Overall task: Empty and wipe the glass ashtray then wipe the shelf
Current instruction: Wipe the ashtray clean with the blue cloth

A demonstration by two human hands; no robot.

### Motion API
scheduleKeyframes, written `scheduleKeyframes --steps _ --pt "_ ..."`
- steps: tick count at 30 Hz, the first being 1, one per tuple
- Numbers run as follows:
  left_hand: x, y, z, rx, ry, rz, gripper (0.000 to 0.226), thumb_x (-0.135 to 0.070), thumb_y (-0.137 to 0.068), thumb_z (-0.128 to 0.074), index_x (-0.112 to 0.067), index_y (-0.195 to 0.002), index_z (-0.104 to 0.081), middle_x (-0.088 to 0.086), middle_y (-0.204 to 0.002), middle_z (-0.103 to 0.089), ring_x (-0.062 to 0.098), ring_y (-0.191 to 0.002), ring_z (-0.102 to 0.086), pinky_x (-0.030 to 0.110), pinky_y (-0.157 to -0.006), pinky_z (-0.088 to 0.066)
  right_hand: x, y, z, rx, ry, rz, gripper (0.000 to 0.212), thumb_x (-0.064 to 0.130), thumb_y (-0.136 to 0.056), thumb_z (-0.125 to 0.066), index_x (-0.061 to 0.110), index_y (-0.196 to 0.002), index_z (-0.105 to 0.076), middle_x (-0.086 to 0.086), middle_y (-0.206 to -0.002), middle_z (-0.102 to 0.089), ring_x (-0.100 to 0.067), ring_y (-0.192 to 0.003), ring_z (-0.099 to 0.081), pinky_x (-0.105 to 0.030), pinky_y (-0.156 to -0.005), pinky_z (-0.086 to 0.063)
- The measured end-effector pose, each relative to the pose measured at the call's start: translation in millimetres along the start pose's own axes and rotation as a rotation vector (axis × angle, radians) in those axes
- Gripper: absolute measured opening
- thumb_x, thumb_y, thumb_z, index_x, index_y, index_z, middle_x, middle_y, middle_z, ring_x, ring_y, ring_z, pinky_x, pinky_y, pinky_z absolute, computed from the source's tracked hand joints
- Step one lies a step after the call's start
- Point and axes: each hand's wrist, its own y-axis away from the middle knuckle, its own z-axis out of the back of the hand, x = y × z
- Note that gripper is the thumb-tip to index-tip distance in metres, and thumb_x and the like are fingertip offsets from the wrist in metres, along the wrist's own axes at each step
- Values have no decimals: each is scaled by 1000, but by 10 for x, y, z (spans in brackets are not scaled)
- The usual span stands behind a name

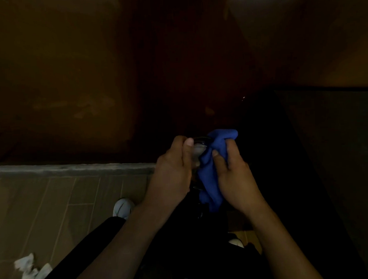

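- My left hand (171, 171) is curled around the glass ashtray (198, 151), with the thumb lying across its near rim. The ashtray is held in the air between my two hands.
- The blue cloth (214, 171) is pressed against the right side of the ashtray and hangs down below both hands.
- My right hand (234, 175) is bunched around the cloth, thumb on top. The two hands are close together.
- Crumpled white paper (27, 268) lies far below-left of my left hand, on the tiled floor (62, 198).
- A white shoe (123, 208) is just below-left of my left wrist.
- A pale ledge (75, 168) runs left from my left hand, at the foot of the brown wall (83, 80).
- A dark panel (325, 145) stands right of my right hand; it is too dim to identify.
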Motion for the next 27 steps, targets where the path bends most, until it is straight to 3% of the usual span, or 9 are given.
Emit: scheduleKeyframes --steps 3,6,8,12,16,18,22,24,27 --pt "117 -99 103 102 -104 -155 42 -50 -98 -27 -21 -108 -55 0 -78 -65 8 -65 -64 28 -57 -52 -19 11 108 159 59 83 22 23 -106 -43 33 -126 -42 14 -94 -62 7 -80 -64 -12 -65 -47" --pt "211 -67 121 399 -247 -177 16 -37 -105 -34 -30 -105 -49 -9 -77 -60 -1 -67 -61 16 -60 -45 -97 31 188 409 304 136 19 26 -107 -41 36 -123 -40 15 -101 -59 2 -90 -61 -18 -77 -45" --pt "221 -27 102 447 -314 -163 13 -35 -106 -34 -32 -112 -46 -12 -76 -56 0 -64 -58 14 -58 -41 -107 32 178 460 348 121 16 27 -106 -41 35 -120 -41 14 -100 -58 0 -90 -60 -19 -76 -43" --pt "92 -24 74 119 12 32 31 -53 -99 -40 -31 -119 -48 -6 -97 -69 4 -74 -68 20 -64 -54 -47 -8 48 23 100 84 13 25 -106 -44 35 -114 -49 11 -93 -63 4 -81 -63 -10 -62 -43" --pt "57 31 -53 260 -218 136 32 -48 -102 -43 -29 -125 -33 9 -101 -69 16 -76 -66 29 -67 -49 -62 -48 23 -136 -55 -55 12 23 -106 -46 30 -116 -45 2 -94 -68 -1 -74 -66 -12 -57 -45" --pt "133 28 -98 321 -341 135 36 -25 -104 -45 -12 -133 -28 13 -95 -69 19 -75 -67 26 -61 -46 -82 -50 92 -43 15 -19 18 24 -106 -45 28 -124 -44 3 -101 -67 -1 -82 -66 -10 -62 -47" --pt "184 -42 32 407 -339 132 30 -17 -105 -41 -7 -132 -31 11 -84 -71 14 -59 -67 32 -57 -54 -104 -78 223 167 165 73 19 29 -107 -40 35 -126 -43 13 -106 -60 5 -87 -61 -8 -70 -44" --pt "281 -35 96 450 -614 -5 35 -21 -106 -32 -1 -135 -37 15 -95 -71 28 -76 -69 33 -64 -49 -138 -85 211 319 253 -17 19 42 -107 -30 43 -116 -47 14 -112 -59 1 -96 -59 -22 -83 -45" --pt "389 50 84 719 -781 -111 36 -21 -108 -26 -6 -135 -44 13 -105 -66 22 -85 -63 17 -69 -43 -185 -54 129 559 390 -143 32 51 -105 -24 41 -107 -54 10 -109 -63 -10 -97 -61 -39 -92 -49"
